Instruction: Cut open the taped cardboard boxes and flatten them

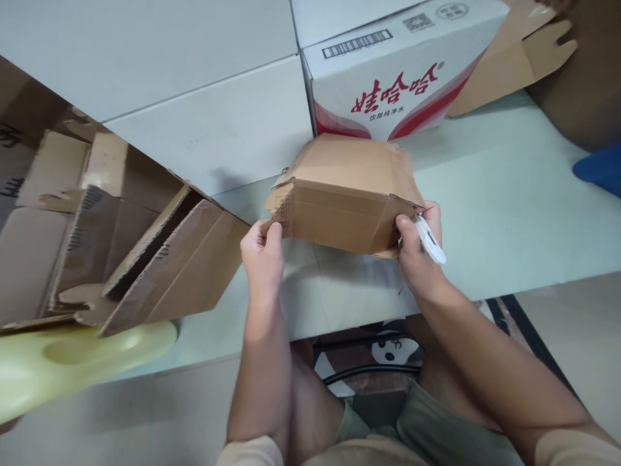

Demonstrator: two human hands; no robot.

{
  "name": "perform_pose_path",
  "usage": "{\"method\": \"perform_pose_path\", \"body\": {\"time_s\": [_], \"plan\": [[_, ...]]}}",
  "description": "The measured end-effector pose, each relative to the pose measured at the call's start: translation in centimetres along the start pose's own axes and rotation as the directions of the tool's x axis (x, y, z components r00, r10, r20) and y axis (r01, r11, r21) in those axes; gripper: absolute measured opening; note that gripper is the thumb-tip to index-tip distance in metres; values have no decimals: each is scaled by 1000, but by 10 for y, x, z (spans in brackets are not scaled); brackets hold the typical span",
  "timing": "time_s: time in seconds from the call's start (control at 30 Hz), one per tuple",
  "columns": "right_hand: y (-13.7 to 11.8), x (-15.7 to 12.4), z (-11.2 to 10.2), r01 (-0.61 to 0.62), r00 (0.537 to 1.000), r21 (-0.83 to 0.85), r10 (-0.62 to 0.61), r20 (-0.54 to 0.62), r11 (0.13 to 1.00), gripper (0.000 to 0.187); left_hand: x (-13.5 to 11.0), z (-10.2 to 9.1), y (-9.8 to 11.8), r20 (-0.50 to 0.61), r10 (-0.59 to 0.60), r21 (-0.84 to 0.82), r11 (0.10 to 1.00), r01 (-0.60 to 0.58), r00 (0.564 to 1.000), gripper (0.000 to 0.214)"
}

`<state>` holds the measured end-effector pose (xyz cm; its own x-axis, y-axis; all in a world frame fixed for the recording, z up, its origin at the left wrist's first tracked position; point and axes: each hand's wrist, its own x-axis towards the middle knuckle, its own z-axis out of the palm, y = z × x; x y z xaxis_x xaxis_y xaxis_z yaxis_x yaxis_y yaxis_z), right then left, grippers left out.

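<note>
A small brown cardboard box (339, 213) is held tilted above the pale table, between my two hands. My left hand (264, 249) pinches a torn flap at the box's left end, thumb on top. My right hand (420, 243) grips the right end, its thumb on the near side and the fingers partly hidden behind. A white utility knife (429, 239) sits in the right hand too, between thumb and fingers; I cannot make out whether its blade is out. The underside of the box is hidden.
Flattened cardboard boxes (184, 252) stand on the left by a yellow plastic stool (121, 349). White cartons (208, 123) and a red-and-white water carton (388, 84) line the table's back. A blue object (599, 169) is at the right edge. The pale table (524, 220) extends right.
</note>
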<state>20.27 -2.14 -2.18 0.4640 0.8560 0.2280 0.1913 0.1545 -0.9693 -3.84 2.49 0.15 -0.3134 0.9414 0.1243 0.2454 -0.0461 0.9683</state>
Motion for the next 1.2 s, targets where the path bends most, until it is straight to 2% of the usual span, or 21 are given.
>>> {"method": "perform_pose_path", "body": {"time_s": [0.77, 1.2], "plan": [[4, 1, 1, -34, 999, 70, 31, 39, 997, 31, 0, 1, 3, 13, -27, -14, 1000, 27, 1000, 20], [3, 0, 2, -37, 998, 95, 33, 50, 995, 31, -2, 1, 5, 34, -23, -44, 999, 24, 999, 27]]}}
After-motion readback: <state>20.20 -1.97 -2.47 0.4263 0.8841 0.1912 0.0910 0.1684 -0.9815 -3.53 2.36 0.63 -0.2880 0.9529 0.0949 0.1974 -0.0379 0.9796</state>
